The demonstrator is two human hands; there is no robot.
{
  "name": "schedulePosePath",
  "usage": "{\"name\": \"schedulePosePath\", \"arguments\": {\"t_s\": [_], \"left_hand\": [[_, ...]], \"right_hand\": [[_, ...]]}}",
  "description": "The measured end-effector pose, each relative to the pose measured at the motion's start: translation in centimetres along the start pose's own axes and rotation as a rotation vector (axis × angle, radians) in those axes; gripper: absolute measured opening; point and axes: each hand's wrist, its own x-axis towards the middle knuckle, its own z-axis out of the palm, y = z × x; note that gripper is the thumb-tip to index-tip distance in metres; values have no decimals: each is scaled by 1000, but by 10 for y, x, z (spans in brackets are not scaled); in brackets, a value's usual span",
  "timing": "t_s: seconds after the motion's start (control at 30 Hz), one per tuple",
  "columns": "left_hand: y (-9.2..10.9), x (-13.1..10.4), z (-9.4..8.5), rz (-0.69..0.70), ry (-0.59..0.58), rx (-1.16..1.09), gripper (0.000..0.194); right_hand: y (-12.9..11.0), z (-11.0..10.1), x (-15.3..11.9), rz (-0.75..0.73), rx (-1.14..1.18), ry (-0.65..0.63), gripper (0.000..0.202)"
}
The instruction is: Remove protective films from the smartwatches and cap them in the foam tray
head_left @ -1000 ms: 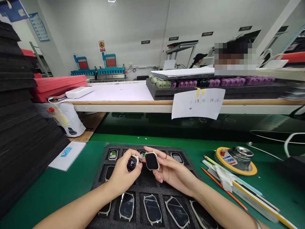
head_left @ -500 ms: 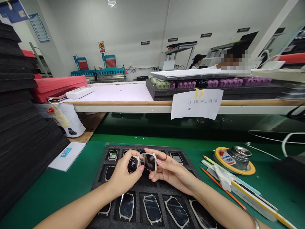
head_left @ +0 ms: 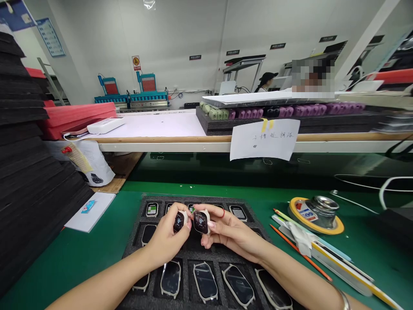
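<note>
In my left hand (head_left: pixel 169 234) is a smartwatch without a strap (head_left: pixel 179 221), its dark screen lit with a small pattern. My right hand (head_left: pixel 230 230) grips a second strapless smartwatch (head_left: pixel 201 222) by its pale case, and its screen also glows faintly. The two watches are held close side by side above a black foam tray (head_left: pixel 183 297). Slots in the tray hold several more watch bodies, such as one with a dark screen (head_left: pixel 205 282) in the front row and one with a green and white screen (head_left: pixel 152 209) at the back left. My hands hide the tray's middle.
Right of the tray lie an orange pencil (head_left: pixel 301 247), a yellow tape roll (head_left: pixel 338 226) with a glass jar on it, and a white cable (head_left: pixel 355 200). Black foam sheets (head_left: pixel 29 172) are stacked at left. A shelf (head_left: pixel 155 146) with a paper note (head_left: pixel 264 140) spans the back; people sit beyond.
The watch in my right hand has turned slightly and its screen now shows a lit display where it looked dark before. My left hand has barely moved.
</note>
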Motion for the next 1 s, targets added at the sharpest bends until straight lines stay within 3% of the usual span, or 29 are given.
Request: {"name": "schedulePosePath", "arguments": {"t_s": [0.3,1.0], "left_hand": [[-2,-1,1,-22,-32,-31,4],[2,0,0,-32,-17,-27,5]], "right_hand": [[0,1,-1,11,-5,8,49],[0,3,-1,1,-44,3,46]]}}
